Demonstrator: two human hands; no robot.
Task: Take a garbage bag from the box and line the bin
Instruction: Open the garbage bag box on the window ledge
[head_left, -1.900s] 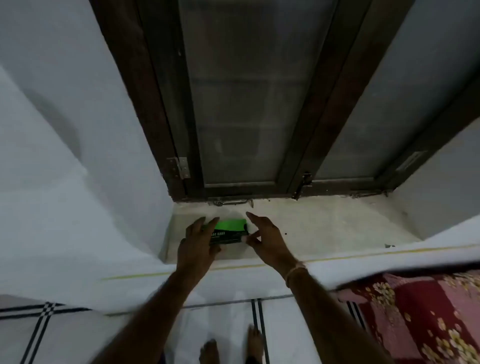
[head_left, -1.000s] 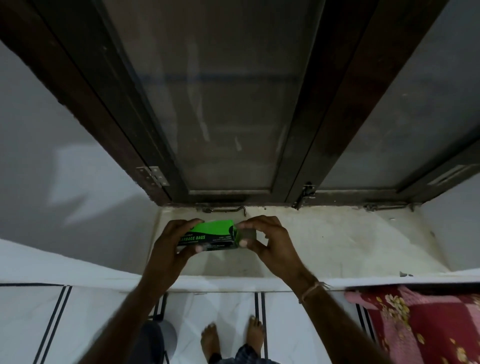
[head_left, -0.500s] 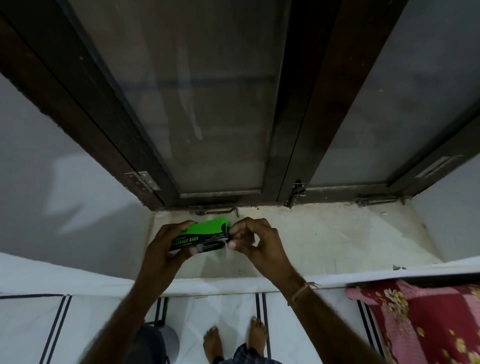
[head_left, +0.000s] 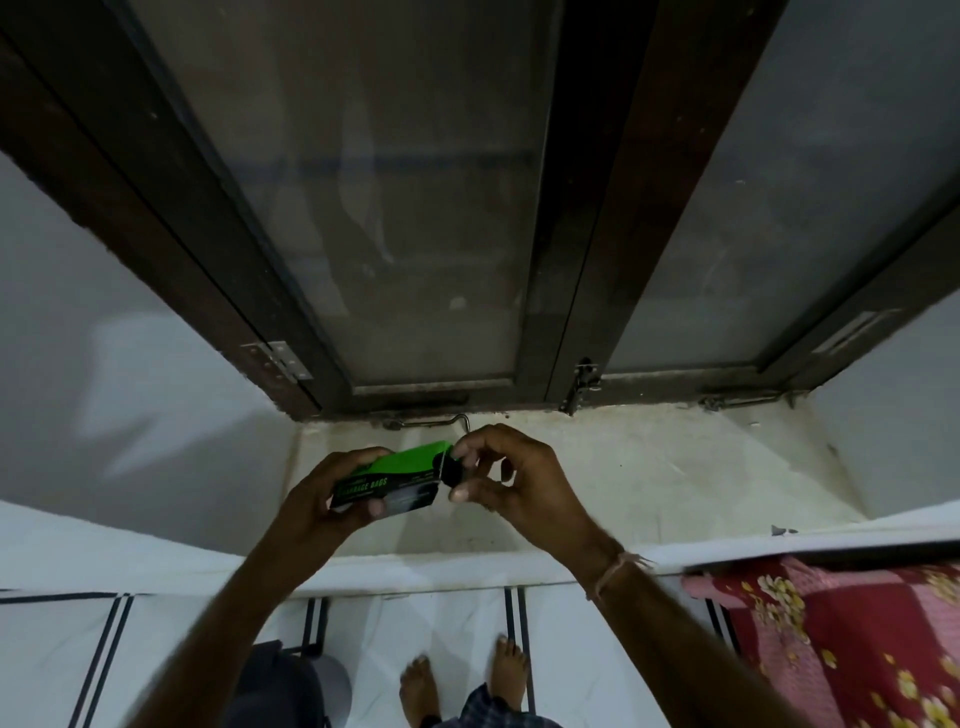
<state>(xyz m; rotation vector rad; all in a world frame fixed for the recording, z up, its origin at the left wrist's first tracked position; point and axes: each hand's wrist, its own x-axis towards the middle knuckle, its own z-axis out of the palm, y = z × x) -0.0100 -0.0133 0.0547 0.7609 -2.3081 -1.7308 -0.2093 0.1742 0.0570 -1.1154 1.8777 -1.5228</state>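
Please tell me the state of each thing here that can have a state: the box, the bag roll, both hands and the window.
Garbage bag box: held up, right end open.
Bag roll: partly out of box.
Left hand: gripping box.
Right hand: pinching roll.
Window: closed.

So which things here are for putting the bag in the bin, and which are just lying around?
For the job:
garbage bag box
black bag roll
left hand
right hand
grey bin

Just lying about:
red flowered cloth
window latch hook
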